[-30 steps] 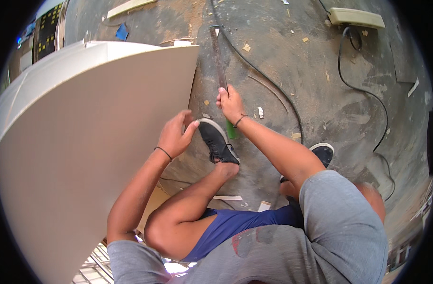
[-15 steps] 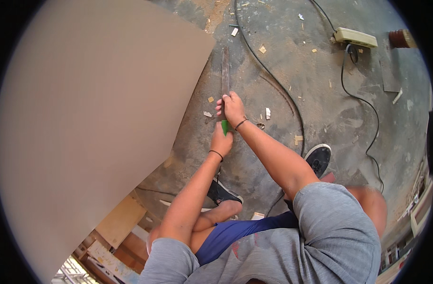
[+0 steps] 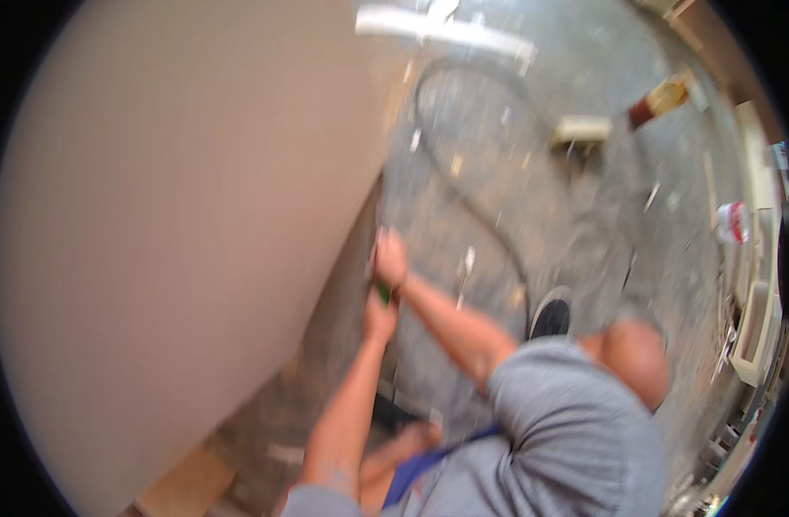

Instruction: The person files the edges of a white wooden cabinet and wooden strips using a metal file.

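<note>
The picture is blurred by motion. A large beige panel point(image 3: 179, 241) fills the left half. At its right edge my right hand point(image 3: 390, 258) and my left hand point(image 3: 379, 315) sit one above the other, both closed around a green-handled tool point(image 3: 383, 295). Its blade is too blurred to make out. Both forearms reach up from my bent knees, and my grey shorts point(image 3: 575, 431) fill the lower right.
A black cable point(image 3: 472, 207) loops over the dusty concrete floor toward a pale power strip point(image 3: 584, 129). My dark shoe point(image 3: 549, 319) stands right of the hands. A white strip point(image 3: 446, 30) lies at the top, and shelving point(image 3: 756, 327) runs along the right rim.
My left hand left the shoe and joined the right on the green-handled tool. Both hands now sit closer to the panel edge, and the view has swung and blurred.
</note>
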Demonstrator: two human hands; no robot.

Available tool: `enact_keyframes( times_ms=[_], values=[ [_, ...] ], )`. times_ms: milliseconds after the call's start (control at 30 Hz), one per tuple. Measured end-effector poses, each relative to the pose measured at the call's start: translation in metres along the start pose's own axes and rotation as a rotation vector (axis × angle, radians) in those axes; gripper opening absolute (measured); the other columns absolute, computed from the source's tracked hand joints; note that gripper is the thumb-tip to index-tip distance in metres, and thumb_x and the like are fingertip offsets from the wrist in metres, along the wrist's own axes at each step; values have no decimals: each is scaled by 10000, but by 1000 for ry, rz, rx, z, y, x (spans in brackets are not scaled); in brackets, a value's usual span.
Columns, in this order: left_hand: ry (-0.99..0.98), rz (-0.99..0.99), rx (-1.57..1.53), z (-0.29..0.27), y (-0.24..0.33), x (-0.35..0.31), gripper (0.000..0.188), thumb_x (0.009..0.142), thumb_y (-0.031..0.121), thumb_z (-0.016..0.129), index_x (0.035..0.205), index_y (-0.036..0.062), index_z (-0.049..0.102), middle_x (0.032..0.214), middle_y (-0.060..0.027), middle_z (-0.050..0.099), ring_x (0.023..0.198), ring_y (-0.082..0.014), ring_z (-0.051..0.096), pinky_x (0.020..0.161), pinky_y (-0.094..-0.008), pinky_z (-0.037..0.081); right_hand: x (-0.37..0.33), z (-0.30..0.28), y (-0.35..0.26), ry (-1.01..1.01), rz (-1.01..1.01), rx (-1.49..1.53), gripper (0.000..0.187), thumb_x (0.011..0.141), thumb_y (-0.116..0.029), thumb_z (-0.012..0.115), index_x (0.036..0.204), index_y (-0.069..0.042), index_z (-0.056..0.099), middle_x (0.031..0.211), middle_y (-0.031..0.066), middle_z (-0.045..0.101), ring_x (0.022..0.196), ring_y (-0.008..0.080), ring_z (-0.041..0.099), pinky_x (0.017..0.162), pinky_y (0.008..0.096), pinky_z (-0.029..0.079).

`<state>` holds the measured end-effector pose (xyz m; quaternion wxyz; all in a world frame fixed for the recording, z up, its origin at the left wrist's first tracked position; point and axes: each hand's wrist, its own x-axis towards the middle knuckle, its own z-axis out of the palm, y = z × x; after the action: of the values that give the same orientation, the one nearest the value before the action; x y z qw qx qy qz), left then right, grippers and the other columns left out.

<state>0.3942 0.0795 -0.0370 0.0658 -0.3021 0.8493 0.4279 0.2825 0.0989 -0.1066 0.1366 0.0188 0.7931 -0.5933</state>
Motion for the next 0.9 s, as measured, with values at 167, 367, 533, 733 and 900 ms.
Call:
enact_keyframes(
  times_ms=[167,367,533,733,900],
  values=[
    [-193,-340,39,-36,-6,-8,421,758,373,610,905,-19,564,816,-234,625,856,-387,596,764,-443,461,-18,18,-42,-104,132,-101,431,904,-357,355,869,45,504,908,312,545,900,475,500,769,494,391],
    [-217,-359,-76,-7,9,-1,376,761,317,602,937,-10,544,778,-209,631,802,-349,623,733,-415,475,2,3,-17,-107,218,34,413,899,-341,387,842,47,517,886,312,548,880,468,516,741,486,405],
    [-237,-399,2,4,-22,6,329,802,297,577,934,-4,558,757,-155,632,732,-285,624,679,-386,464,-7,5,-43,-73,129,-64,413,902,-341,390,823,46,507,863,298,548,861,463,517,729,491,401],
    [-299,-444,-80,-5,37,-17,358,812,288,574,994,-18,542,752,-144,649,702,-242,657,676,-354,487,-7,-21,-28,-113,121,-91,402,890,-343,409,812,39,508,840,293,547,828,451,522,704,472,408],
    [-206,-438,18,13,23,-23,314,806,261,544,942,-22,535,717,-170,635,698,-278,651,680,-379,486,-15,-21,-30,-192,129,-64,411,905,-336,398,820,51,508,878,311,534,861,479,492,734,492,392]
  ],
)
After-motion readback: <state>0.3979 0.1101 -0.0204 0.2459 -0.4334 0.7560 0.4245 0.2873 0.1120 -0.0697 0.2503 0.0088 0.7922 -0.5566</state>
